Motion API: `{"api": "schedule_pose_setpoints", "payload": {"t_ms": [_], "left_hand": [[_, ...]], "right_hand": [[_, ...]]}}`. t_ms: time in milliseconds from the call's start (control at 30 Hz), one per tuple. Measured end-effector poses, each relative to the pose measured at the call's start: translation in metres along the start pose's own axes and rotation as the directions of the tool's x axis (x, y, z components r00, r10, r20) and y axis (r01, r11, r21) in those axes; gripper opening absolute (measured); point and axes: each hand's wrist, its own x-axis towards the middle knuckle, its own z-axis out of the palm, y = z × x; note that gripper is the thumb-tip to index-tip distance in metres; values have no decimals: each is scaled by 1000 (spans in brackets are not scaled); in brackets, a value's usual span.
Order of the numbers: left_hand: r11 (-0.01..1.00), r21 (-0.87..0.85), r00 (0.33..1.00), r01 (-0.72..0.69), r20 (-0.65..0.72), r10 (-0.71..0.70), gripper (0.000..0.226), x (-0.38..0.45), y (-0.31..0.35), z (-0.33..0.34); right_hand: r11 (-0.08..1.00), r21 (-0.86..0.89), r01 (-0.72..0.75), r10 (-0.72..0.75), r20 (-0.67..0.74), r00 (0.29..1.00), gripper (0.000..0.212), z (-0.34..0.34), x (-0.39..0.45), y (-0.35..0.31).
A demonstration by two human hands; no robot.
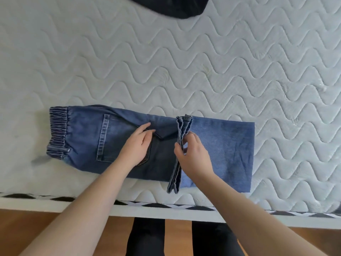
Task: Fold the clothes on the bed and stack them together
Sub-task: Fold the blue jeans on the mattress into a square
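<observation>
A pair of blue jeans (88, 137) lies along the near edge of the bed, elastic waistband at the left, back pocket facing up. The legs are doubled back from the right, so their hems (181, 126) stand in a ridge across the middle. My right hand (193, 156) pinches those hems between thumb and fingers. My left hand (137, 145) lies flat, fingers apart, pressing on the seat of the jeans just left of the hems. A dark garment (169, 6) lies at the far edge of the view, partly cut off.
The white quilted mattress (184, 61) stretches far and wide around the jeans. Its near edge has a black-and-white trim (147, 205). Below that are a wooden floor (27, 222) and my legs in black (145, 237).
</observation>
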Motion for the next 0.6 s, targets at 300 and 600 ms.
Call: {"api": "schedule_pose_setpoints", "payload": {"t_ms": [300,600], "left_hand": [[997,-78,997,28,-76,-34,31,5,9,-14],[971,-36,970,237,55,-235,44,5,30,14]], "right_hand": [[1000,-20,0,3,146,989,30,41,18,-4],[981,148,-129,84,278,957,52,47,1,17]]}}
